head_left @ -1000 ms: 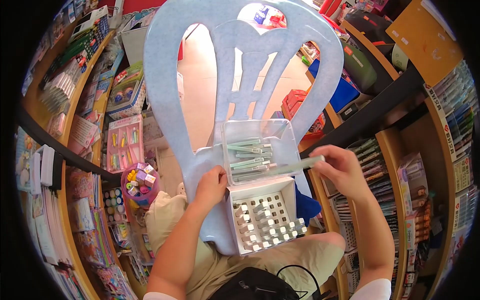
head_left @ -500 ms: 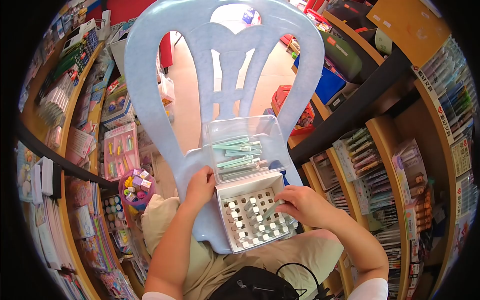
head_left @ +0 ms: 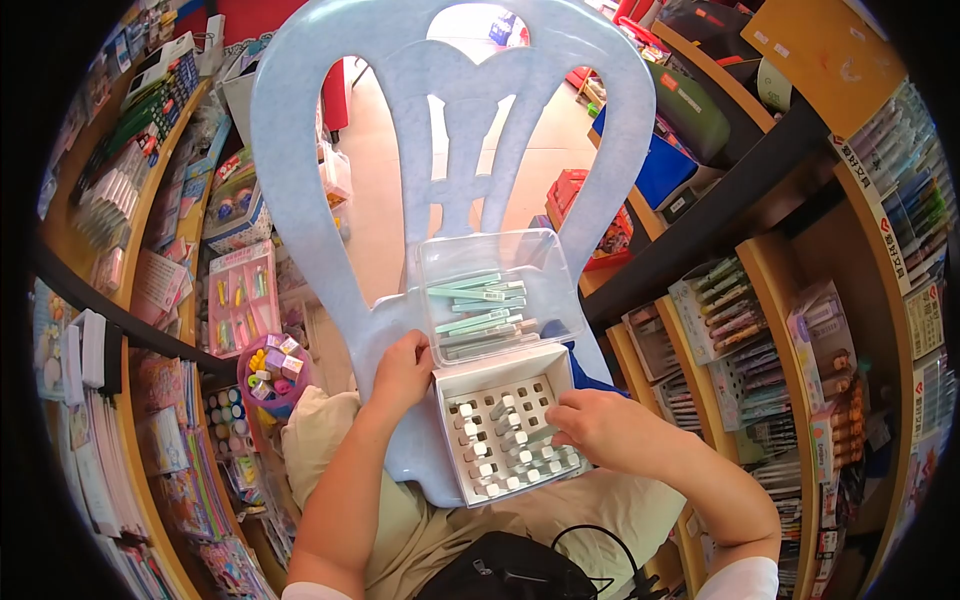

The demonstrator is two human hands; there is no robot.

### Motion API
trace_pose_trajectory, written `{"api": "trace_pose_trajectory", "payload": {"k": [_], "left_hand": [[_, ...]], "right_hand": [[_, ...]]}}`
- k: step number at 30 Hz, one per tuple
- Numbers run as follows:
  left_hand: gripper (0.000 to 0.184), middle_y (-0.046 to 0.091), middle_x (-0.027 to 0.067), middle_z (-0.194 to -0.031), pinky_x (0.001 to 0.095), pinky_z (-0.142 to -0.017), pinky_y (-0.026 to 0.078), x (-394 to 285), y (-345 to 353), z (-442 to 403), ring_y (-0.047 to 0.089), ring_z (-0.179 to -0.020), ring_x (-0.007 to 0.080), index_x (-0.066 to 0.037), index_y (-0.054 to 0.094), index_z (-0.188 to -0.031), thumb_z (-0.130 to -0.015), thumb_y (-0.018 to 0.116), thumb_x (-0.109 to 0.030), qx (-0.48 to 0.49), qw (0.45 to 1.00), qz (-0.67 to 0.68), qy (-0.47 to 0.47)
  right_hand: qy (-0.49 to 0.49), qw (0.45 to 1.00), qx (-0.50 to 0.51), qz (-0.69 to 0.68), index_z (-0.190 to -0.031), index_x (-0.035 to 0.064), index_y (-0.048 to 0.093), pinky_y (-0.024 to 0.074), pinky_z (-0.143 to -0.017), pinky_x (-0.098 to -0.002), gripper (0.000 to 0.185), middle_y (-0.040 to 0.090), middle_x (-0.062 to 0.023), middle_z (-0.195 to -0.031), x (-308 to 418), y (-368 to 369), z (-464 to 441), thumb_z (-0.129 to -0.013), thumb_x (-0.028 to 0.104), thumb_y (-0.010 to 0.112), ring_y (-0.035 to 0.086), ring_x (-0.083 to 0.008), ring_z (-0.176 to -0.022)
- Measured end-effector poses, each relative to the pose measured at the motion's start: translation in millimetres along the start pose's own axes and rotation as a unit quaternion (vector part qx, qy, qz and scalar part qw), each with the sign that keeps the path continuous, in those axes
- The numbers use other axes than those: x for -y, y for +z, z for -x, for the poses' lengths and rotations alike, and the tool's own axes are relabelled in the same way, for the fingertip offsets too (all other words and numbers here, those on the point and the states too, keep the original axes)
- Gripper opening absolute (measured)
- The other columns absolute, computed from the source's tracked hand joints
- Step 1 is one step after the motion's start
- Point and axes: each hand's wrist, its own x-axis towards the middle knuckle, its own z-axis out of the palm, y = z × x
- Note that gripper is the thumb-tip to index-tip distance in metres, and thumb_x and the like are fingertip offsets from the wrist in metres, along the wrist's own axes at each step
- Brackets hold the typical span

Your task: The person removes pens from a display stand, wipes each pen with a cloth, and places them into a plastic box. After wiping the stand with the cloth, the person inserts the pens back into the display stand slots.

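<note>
A white box [head_left: 456, 385] with a grid of square holes rests at the front of the blue chair seat; slim white-ended sticks stand in many of its holes. Behind it, a clear plastic tray [head_left: 556, 322] holds several pale green and greyish sticks lying flat. My left hand [head_left: 403, 370], fingers bent together, is at the corner where box and tray meet; whatever it pinches is too small to tell. Over the right side of the box, my right hand [head_left: 598, 428] has its fingers closed around the top of a pale stick [head_left: 543, 434], mostly hidden, its lower part down among the holes.
The blue chair [head_left: 478, 72] has a tall slotted back. Shelves of stationery [head_left: 165, 430] line the left side, with a pink basket [head_left: 277, 402] of small items beside them. Pen shelves [head_left: 780, 340] stand at the right. A black bag [head_left: 505, 565] lies on the lap.
My right hand has gone from above the tray's right side to the box and lowered the stick among the holes. My left hand stays at the box corner. The whole view has shifted slightly.
</note>
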Motion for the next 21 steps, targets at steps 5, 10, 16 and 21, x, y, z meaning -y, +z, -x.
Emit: {"api": "trace_pose_trajectory", "payload": {"k": [5,10,16,21], "left_hand": [[0.015,0.062,0.0189,-0.071,0.0385,-0.062,0.047,8.4,3.2,-3.5,0.061,-0.066,0.0315,0.001,0.058,-0.083,-0.083,0.054,-0.014,-0.005,1.0,-0.018,0.013],[0.015,0.062,0.0193,-0.072,0.039,-0.063,0.047,-1.8,-1.3,-0.7,0.061,-0.067,0.0324,0.001,0.058,-0.084,-0.083,0.054,-0.014,0.002,1.0,-0.026,0.001],[0.016,0.064,0.0195,-0.076,0.0399,-0.066,0.048,-6.5,-2.8,1.1,0.062,-0.071,0.0341,0.001,0.06,-0.087,-0.084,0.055,-0.014,0.004,1.0,-0.019,-0.006],[0.017,0.064,0.0205,-0.081,0.0411,-0.07,0.048,-9.2,-3.1,1.3,0.063,-0.077,0.0355,0.0,0.06,-0.09,-0.085,0.056,-0.015,0.009,0.999,-0.026,-0.016]], "right_hand": [[-0.003,0.999,0.037,-0.031,-0.089,0.0008,0.057,0.0482,-0.075,-0.0389,0.013,0.055,-0.0132,-0.09,-2.7,14.0,-6.7,-0.082,0.012,0.061,0.058,-0.0316,-0.089],[0.038,0.992,0.113,-0.03,-0.088,0.002,0.061,0.0479,-0.076,-0.0391,0.011,0.057,-0.0134,-0.09,-6.5,12.7,-20.4,-0.086,0.012,0.056,0.059,-0.0313,-0.087],[0.003,0.997,0.069,-0.043,-0.092,0.0019,0.063,0.0469,-0.075,-0.0412,0.017,0.059,-0.0154,-0.085,-15.7,-6.8,-28.6,-0.086,0.017,0.058,0.059,-0.0333,-0.085],[0.041,0.979,-0.153,-0.126,-0.083,-0.0004,0.063,0.0449,-0.07,-0.0443,0.01,0.059,-0.0218,-0.081,-46.5,-14.2,-85.7,-0.079,0.004,0.056,0.057,-0.0396,-0.08]]}}
